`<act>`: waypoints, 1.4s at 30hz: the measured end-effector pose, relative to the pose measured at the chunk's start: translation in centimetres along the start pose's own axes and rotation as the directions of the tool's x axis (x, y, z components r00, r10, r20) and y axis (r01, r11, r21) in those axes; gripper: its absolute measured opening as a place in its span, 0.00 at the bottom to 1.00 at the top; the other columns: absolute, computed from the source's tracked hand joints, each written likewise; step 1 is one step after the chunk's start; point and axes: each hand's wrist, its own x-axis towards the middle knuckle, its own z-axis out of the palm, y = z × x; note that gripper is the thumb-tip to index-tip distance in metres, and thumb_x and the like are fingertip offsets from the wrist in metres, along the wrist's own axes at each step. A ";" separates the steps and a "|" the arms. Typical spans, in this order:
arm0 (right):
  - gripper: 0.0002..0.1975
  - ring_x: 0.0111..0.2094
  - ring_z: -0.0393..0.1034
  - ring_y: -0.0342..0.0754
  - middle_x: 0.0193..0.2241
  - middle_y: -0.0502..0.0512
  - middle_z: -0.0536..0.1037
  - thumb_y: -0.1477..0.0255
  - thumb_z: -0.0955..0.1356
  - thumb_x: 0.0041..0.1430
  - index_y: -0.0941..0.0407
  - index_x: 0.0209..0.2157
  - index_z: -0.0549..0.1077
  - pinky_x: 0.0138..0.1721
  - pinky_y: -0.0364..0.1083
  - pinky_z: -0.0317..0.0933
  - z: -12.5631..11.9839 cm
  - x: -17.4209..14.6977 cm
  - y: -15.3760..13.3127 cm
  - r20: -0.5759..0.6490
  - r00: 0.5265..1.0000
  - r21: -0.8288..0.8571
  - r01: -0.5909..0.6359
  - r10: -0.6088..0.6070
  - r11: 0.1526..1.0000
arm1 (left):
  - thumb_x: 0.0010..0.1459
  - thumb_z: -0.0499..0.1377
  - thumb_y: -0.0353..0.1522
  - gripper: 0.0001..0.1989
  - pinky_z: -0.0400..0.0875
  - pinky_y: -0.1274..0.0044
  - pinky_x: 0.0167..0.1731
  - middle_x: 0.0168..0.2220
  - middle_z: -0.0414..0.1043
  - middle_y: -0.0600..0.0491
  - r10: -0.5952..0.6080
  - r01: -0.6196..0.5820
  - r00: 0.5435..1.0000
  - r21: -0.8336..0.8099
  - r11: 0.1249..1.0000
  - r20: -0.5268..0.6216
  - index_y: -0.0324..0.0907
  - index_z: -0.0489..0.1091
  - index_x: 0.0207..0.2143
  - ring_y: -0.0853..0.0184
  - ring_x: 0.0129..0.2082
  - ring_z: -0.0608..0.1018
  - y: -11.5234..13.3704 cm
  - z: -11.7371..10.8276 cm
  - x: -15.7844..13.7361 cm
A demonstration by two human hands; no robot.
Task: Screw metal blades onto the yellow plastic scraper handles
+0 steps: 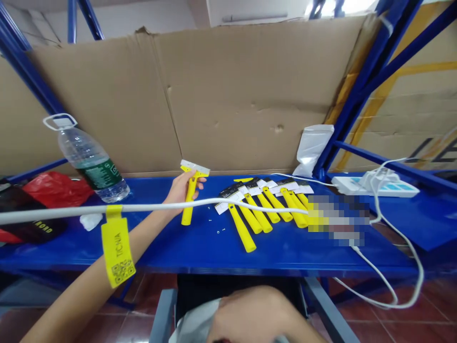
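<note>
My left hand (182,186) is wrapped round the upper part of a yellow scraper (191,190), just below its head. The scraper stands nearly upright over the blue table, with its pale blade edge at the top. To the right of this hand lie several more yellow scrapers (243,228) in an overlapping row, handles toward me. Black-and-white cards (230,193) cover their heads. My right hand is not in view. A white cable with a yellow tag (117,247) crosses in front of my left forearm.
On the left of the blue table (200,252) stand a large water bottle (98,166) and a red bag (57,188). A cardboard sheet (243,95) closes the back. At right are a white power strip (374,186), loose cables and a blurred patch. Tiny bits lie near the scrapers.
</note>
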 end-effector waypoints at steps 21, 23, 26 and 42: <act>0.08 0.25 0.71 0.45 0.26 0.52 0.80 0.81 0.82 0.57 0.60 0.36 0.84 0.33 0.47 0.67 -29.6 -5.9 15.6 -0.660 0.601 -0.106 -0.669 0.452 0.735 | 0.69 0.68 0.35 0.10 0.65 0.81 0.15 0.35 0.86 0.43 -0.150 0.150 0.989 -0.016 0.988 0.002 0.36 0.77 0.41 0.69 0.24 0.81 -2.7 2.2 -0.3; 0.07 0.26 0.72 0.43 0.30 0.49 0.80 0.74 0.80 0.66 0.60 0.41 0.82 0.32 0.44 0.70 -29.6 -5.4 16.7 -0.606 0.618 -0.100 -0.683 0.500 0.723 | 0.69 0.69 0.36 0.11 0.65 0.81 0.15 0.35 0.86 0.43 -0.141 0.142 0.990 -0.014 0.990 0.023 0.36 0.77 0.41 0.68 0.24 0.81 -2.8 1.9 -0.2; 0.10 0.28 0.73 0.42 0.33 0.48 0.79 0.66 0.77 0.75 0.59 0.43 0.79 0.32 0.43 0.73 -29.3 -4.9 17.1 -0.592 0.616 -0.095 -0.694 0.520 0.714 | 0.68 0.71 0.37 0.11 0.68 0.81 0.17 0.35 0.85 0.44 -0.121 0.123 0.991 -0.027 0.992 0.054 0.37 0.77 0.40 0.68 0.25 0.82 -2.8 1.6 -0.2; 0.23 0.15 0.61 0.40 0.31 0.50 0.84 0.52 0.80 0.56 0.52 0.44 0.78 0.18 0.44 0.56 -21.2 -7.8 5.5 -0.997 -0.008 0.065 0.314 0.072 0.947 | 0.67 0.72 0.41 0.15 0.65 0.80 0.09 0.30 0.85 0.43 -0.200 0.172 0.960 0.152 0.973 0.196 0.38 0.78 0.35 0.71 0.12 0.73 -2.8 1.7 -0.8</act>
